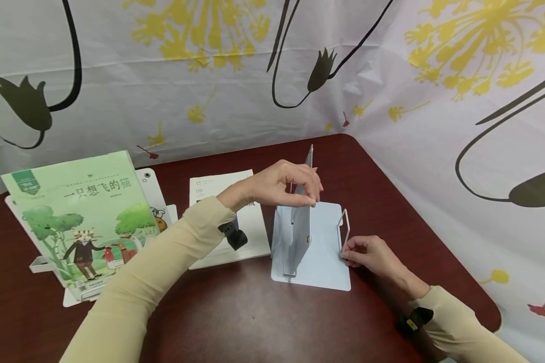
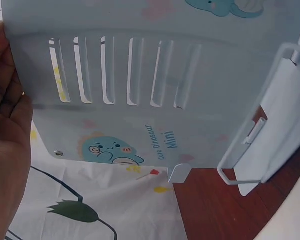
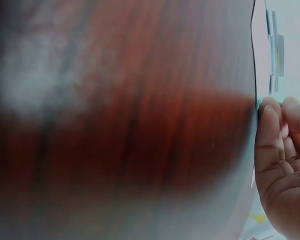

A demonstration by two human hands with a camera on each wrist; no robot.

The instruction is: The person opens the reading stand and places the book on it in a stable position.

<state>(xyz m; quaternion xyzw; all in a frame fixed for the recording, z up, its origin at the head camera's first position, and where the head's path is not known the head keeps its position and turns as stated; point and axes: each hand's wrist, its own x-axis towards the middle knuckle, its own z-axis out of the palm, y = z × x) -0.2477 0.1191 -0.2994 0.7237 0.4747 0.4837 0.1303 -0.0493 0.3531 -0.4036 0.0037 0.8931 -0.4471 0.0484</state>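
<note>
A pale blue metal book stand [image 1: 328,242] lies with its base plate flat on the table and its back panel [image 1: 302,234] raised nearly upright. My left hand [image 1: 283,184] grips the panel's edge between thumb and fingers. In the left wrist view, slots and cartoon dinosaur prints cover the panel [image 2: 115,125], with the left hand [image 2: 7,140] at its side. At the base's right edge, my right hand [image 1: 372,256] pinches the lower end of a raised wire bracket [image 1: 346,227]. The right wrist view shows the right hand's [image 3: 285,160] thumb and fingers brought together at that edge.
A green picture book [image 1: 95,217] leans on a white stand [image 1: 36,264] at the left. Between the two stands a white book [image 1: 250,242] lies on the dark red table [image 1: 236,312]. A flower-patterned curtain [image 1: 236,116] hangs behind the table and along its right side.
</note>
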